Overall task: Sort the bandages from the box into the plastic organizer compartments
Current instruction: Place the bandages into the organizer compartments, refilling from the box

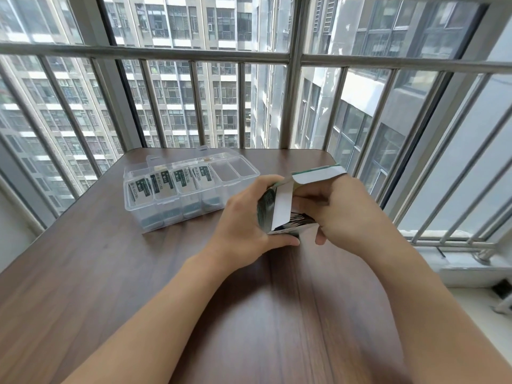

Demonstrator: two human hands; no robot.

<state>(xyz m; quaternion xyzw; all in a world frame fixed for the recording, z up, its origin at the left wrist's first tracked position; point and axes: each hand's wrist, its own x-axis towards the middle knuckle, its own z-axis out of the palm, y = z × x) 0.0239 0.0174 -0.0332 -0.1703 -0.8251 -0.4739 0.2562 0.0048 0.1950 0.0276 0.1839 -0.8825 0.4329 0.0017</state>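
Cardboard box (pixel 279 206) (flaps open) between both hands.

Open box (pixel 279 206), half-filled clear organizer (pixel 191 189)

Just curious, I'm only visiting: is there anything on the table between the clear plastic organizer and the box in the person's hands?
Nothing but bare table, in the head view. The organizer sits apart from the box, which the left hand grips.
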